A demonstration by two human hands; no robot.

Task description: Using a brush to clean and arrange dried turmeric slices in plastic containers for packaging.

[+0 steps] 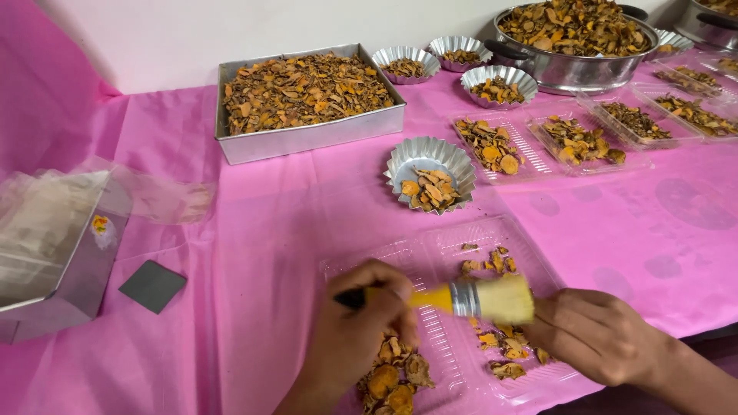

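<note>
- While the left hand [361, 323] grips a yellow-handled brush [477, 298], the right hand [596, 334], loosely curled, steadies the clear plastic tray [430, 253].
- Few dried turmeric slices [503, 338] lie brushed there; a heaped square tin [307, 138] and pot [573, 69] remain.

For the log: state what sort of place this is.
Probably a small food-sorting or packing table. A square metal tray and a big pot hold dried orange slices, fluted foil cups hold portions, and the left hand holds a brush over a clear tray.
</note>
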